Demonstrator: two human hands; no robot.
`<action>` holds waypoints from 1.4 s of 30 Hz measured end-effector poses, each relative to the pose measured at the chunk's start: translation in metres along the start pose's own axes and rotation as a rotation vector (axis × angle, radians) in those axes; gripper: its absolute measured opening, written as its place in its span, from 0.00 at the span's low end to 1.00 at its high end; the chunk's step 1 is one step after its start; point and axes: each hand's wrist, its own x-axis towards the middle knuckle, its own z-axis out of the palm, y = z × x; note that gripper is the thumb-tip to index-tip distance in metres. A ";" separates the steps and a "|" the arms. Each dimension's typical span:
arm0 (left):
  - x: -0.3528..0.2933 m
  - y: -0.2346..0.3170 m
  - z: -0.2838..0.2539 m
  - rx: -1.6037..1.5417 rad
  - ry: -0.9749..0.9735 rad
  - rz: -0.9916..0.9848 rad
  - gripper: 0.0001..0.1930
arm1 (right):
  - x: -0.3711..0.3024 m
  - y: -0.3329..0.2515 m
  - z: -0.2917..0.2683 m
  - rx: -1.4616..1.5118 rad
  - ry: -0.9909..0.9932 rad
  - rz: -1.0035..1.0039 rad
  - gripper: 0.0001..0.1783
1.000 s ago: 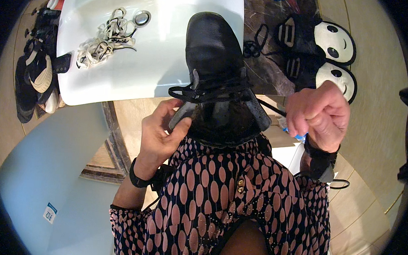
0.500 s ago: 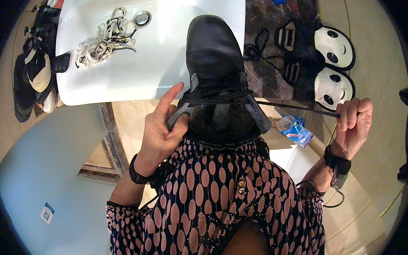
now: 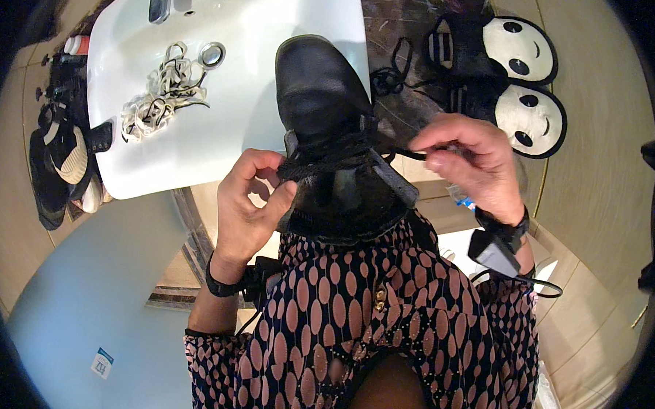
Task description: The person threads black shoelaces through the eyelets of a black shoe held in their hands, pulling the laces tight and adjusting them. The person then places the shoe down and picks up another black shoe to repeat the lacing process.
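My black leather shoe with grey lining at its opening (image 3: 318, 87) points away from me, its toe over the glossy white ceramic basin (image 3: 161, 172) and its opening just above the dark dress patterned with pink ovals (image 3: 323, 299) on my lap. My right hand (image 3: 479, 167) is grasping the flat black lace (image 3: 337, 155) between thumb and fingertips, out beyond the right side of the shoe, the strand running from there to the rows crossing the tongue. My left hand (image 3: 243, 201) is at the left side of the opening, thumb and forefinger around the end of those rows; I cannot tell whether they are clamped on the lace or only resting against it. In the basin, to the left of the shoe, lies a tangled heap of black-and-white laces (image 3: 160, 98), near the round metal drain (image 3: 211, 55). On the dark marbled counter (image 3: 401, 25) to the right sits a loose loop of black cord (image 3: 391, 76), with a pair of black slippers with white cartoon faces (image 3: 520, 52) farther right.
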 end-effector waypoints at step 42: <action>0.018 0.018 -0.004 0.194 -0.055 0.350 0.09 | 0.019 0.006 0.048 -0.587 -0.261 -0.572 0.10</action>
